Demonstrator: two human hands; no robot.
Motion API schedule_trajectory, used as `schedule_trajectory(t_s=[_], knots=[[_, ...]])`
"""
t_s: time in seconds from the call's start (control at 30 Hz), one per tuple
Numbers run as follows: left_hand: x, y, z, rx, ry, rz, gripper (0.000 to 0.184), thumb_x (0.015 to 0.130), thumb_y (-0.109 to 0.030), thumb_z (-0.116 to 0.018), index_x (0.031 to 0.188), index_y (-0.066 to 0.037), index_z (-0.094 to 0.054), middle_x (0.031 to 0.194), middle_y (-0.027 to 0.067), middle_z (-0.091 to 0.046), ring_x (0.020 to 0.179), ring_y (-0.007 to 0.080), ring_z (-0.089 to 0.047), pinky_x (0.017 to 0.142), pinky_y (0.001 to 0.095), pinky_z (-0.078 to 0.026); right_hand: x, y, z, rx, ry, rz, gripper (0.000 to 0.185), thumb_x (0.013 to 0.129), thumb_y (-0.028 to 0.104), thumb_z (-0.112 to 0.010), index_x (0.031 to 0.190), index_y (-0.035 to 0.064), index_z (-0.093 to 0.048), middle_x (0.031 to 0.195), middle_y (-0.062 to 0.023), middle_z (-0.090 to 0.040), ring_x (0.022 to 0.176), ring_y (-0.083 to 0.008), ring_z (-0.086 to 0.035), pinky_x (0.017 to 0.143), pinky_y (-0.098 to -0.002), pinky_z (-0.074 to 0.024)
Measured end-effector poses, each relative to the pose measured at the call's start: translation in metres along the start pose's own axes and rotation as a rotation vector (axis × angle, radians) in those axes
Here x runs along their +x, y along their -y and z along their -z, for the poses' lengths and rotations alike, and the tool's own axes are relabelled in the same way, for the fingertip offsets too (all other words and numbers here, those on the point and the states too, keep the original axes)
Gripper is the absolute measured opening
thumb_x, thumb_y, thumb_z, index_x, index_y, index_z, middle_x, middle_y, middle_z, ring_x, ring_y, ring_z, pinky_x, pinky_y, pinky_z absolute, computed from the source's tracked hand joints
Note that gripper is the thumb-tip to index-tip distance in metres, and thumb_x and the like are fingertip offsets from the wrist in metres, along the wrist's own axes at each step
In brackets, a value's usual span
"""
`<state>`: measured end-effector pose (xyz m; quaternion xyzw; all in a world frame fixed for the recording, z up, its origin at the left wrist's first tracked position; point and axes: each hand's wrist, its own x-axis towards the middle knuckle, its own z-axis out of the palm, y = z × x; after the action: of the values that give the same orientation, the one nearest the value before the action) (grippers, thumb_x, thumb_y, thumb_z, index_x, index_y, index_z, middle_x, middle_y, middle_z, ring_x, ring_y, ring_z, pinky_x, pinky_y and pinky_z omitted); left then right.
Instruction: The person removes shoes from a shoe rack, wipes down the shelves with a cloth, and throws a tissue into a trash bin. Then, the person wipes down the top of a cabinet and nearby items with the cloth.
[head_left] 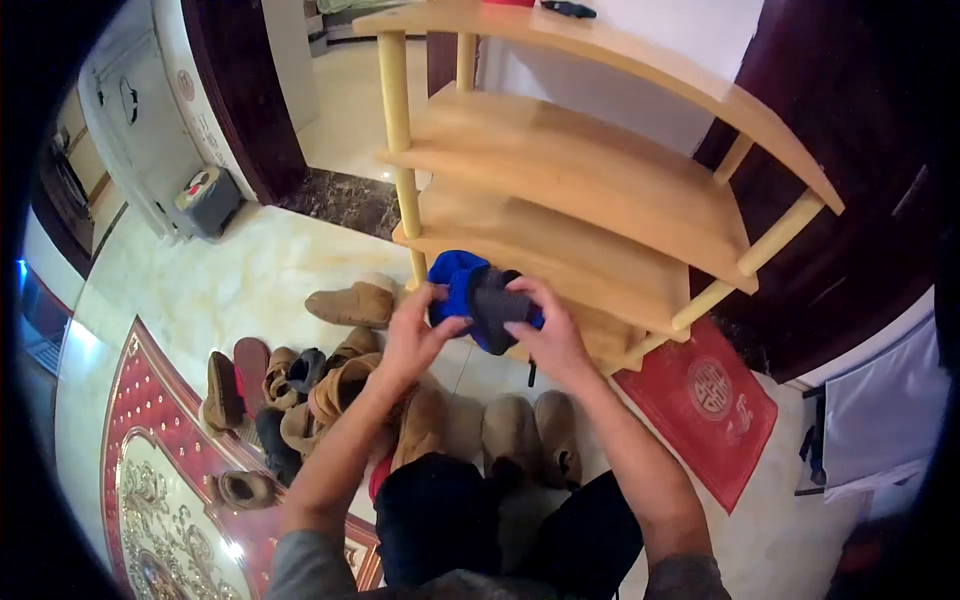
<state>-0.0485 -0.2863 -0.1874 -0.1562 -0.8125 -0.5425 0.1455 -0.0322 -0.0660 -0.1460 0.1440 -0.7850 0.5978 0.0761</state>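
In front of the shelf rack, both hands hold a soft-looking blue and black item; its exact kind is hard to make out. My left hand is closed on its blue left side, thumb toward the middle. On the other side, my right hand grips the dark grey part, with the thumb below and fingers above. Beneath my forearms, a tan boot and other brown shoes are on the floor around my legs.
A wooden shelf rack with curved boards stands ahead. Several shoes and a red-lined slipper lie at the left. A tan shoe is near the rack's leg. A patterned rug, red mat and grey box are around.
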Motion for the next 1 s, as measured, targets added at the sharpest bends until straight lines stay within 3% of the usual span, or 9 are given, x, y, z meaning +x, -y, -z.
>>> schedule_trajectory(t_s=[0.13, 0.3, 0.37, 0.47, 0.6, 0.73, 0.83, 0.9, 1.0], knots=[[0.000, -0.029, 0.002, -0.517, -0.016, 0.283, 0.050, 0.087, -0.025, -0.072, 0.125, 0.002, -0.053, 0.110, 0.0125, -0.064, 0.102, 0.0151, -0.059, 0.087, 0.0311, -0.048, 0.002, -0.002, 0.015, 0.211, -0.052, -0.173, 0.033, 0.085, 0.017, -0.072, 0.112, 0.0036, -0.058, 0.100, -0.0040, -0.063, 0.095, -0.0134, -0.056, 0.085, -0.0302, -0.0469], [-0.025, -0.047, -0.062, -0.359, 0.159, 0.272, 0.062, 0.088, -0.022, -0.069, 0.137, 0.006, -0.042, 0.120, 0.0205, -0.062, 0.110, 0.0255, -0.059, 0.095, 0.0353, -0.047, -0.010, 0.022, 0.028, 0.309, -0.316, -0.412, 0.054, 0.089, 0.043, -0.065, 0.125, 0.0030, -0.056, 0.117, -0.0090, -0.061, 0.112, -0.0194, -0.054, 0.100, -0.0325, -0.0391], [-0.023, -0.068, -0.077, -0.311, 0.099, 0.463, 0.066, 0.089, -0.013, -0.067, 0.144, 0.003, -0.034, 0.137, 0.0222, -0.050, 0.125, 0.0284, -0.050, 0.102, 0.0375, -0.043, -0.021, 0.020, 0.023, 0.349, -0.211, -0.276, 0.066, 0.088, 0.034, -0.069, 0.138, 0.0010, -0.040, 0.130, -0.0096, -0.052, 0.118, -0.0203, -0.050, 0.105, -0.0341, -0.0365], [-0.047, -0.061, -0.099, -0.303, 0.085, 0.032, 0.067, 0.090, -0.013, -0.065, 0.146, 0.001, -0.031, 0.146, 0.0235, -0.041, 0.131, 0.0318, -0.045, 0.103, 0.0395, -0.042, -0.019, -0.002, 0.029, -0.138, -0.395, 0.002, 0.079, 0.074, 0.004, -0.078, 0.140, 0.0020, -0.035, 0.131, -0.0105, -0.048, 0.123, -0.0206, -0.046, 0.108, -0.0355, -0.0338], [-0.052, -0.076, -0.053, -0.233, 0.138, -0.043, 0.067, 0.087, -0.012, -0.067, 0.145, -0.004, -0.034, 0.146, 0.0219, -0.039, 0.134, 0.0349, -0.040, 0.108, 0.0421, -0.036, 0.025, -0.012, 0.062, -0.452, -0.680, 0.259, 0.070, 0.083, 0.012, -0.070, 0.141, -0.0027, -0.033, 0.139, -0.0203, -0.044, 0.132, -0.0299, -0.039, 0.113, -0.0396, -0.0256], [-0.081, 0.015, 0.020, 0.752, -0.164, 0.024, 0.073, 0.074, -0.023, -0.074, 0.137, -0.005, -0.043, 0.132, 0.0238, -0.048, 0.119, 0.0418, -0.047, 0.104, 0.0502, -0.036, 0.042, -0.054, 0.104, -0.940, -0.283, 0.209, 0.055, 0.091, 0.022, -0.061, 0.137, -0.0007, -0.041, 0.134, -0.0242, -0.047, 0.125, -0.0385, -0.045, 0.108, -0.0438, -0.0331], [-0.105, 0.053, 0.082, 0.985, -0.213, 0.201, 0.040, 0.072, -0.018, -0.071, 0.108, -0.007, -0.056, 0.107, 0.0144, -0.060, 0.103, 0.0360, -0.058, 0.082, 0.0483, -0.047, 0.009, 0.035, 0.054, -0.923, -0.320, 0.401, 0.037, 0.093, 0.017, -0.056, 0.126, 0.0012, -0.053, 0.122, -0.0208, -0.056, 0.115, -0.0363, -0.053, 0.098, -0.0455, -0.0409], [-0.138, 0.094, 0.110, 0.912, 0.051, 0.445, 0.024, 0.076, -0.017, -0.068, 0.096, -0.010, -0.057, 0.095, 0.0126, -0.063, 0.092, 0.0363, -0.062, 0.074, 0.0480, -0.048, -0.028, 0.004, 0.042, -0.690, 0.024, 0.348, 0.016, 0.091, 0.010, -0.054, 0.102, 0.0009, -0.060, 0.095, -0.0169, -0.065, 0.092, -0.0359, -0.062, 0.081, -0.0444, -0.0491], [-0.136, 0.069, 0.110, 0.966, 0.076, 0.446, 0.015, 0.081, -0.017, -0.064, 0.093, -0.011, -0.059, 0.091, 0.0125, -0.065, 0.085, 0.0366, -0.064, 0.069, 0.0481, -0.049, -0.084, -0.064, 0.023, -1.090, 0.739, -0.299, 0.021, 0.092, 0.014, -0.048, 0.104, 0.0090, -0.065, 0.095, -0.0126, -0.068, 0.091, -0.0360, -0.065, 0.075, -0.0473, -0.0523]])
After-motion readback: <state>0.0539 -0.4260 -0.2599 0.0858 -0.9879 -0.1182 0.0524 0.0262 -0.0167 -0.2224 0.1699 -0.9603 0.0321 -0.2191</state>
